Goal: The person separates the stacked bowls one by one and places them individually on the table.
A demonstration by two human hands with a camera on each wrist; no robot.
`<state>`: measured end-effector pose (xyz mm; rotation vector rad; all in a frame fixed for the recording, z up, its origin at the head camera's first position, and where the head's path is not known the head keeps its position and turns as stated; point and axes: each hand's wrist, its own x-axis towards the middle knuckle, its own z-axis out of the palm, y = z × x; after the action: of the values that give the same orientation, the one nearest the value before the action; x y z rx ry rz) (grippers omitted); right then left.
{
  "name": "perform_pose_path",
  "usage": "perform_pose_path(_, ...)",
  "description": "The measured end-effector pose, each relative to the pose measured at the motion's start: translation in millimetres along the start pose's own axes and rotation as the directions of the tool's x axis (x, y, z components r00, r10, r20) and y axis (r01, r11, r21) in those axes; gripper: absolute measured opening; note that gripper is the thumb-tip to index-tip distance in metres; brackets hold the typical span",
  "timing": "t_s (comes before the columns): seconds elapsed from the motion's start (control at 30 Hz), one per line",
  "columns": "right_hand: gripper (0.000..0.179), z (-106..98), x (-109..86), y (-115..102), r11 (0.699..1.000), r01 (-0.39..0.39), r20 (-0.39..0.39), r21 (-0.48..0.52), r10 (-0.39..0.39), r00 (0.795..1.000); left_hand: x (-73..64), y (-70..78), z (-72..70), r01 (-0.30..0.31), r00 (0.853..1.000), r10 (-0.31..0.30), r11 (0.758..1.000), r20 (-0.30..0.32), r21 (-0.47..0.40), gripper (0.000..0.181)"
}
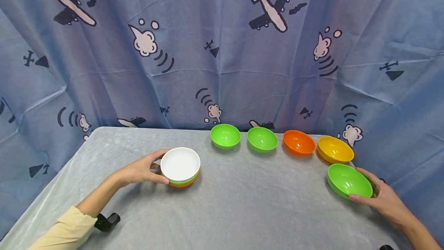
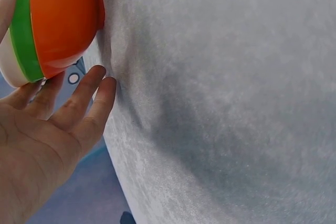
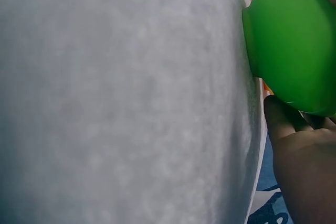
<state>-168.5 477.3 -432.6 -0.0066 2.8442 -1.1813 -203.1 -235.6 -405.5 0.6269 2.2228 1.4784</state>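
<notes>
On the left of the table stands a stack of bowls, a white bowl on top, a green bowl under it and an orange bowl lowest. My left hand holds this stack from its left side, thumb at the near rim and fingers round the far side. At the table's right, my right hand grips a green bowl by its right side, thumb at the near rim. The inside of that bowl shows nothing in it. Its base is close to the table in the right wrist view.
Along the back edge of the grey-covered table run two green bowls, an orange bowl and a yellow bowl. The yellow one is just behind the gripped green bowl. A blue patterned curtain hangs behind.
</notes>
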Motion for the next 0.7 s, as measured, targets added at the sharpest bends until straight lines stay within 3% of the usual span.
perform_pose_path(0.13, 0.099, -1.5, 0.2, 0.1, 1.000, -0.013, 0.022, -0.008, 0.013, 1.000, 0.4, -1.2, -0.8, 0.004, 1.000, -0.003, 1.000, -0.006, 0.015, 0.096)
perform_pose_path(0.4, 0.095, -0.5, -1.0, 5.0, 0.997, -0.007, 0.041, 0.076, 0.004, 0.999, -0.3, -2.7, -1.4, 0.002, 1.000, -0.001, 1.000, -0.007, 0.021, 0.096)
perform_pose_path(0.7, 0.083, -3.2, -1.9, 5.4, 0.990, 0.078, -0.064, 0.117, -0.071, 0.995, -0.4, -3.6, -1.5, 0.003, 1.000, -0.003, 1.000, -0.005, 0.015, 0.096)
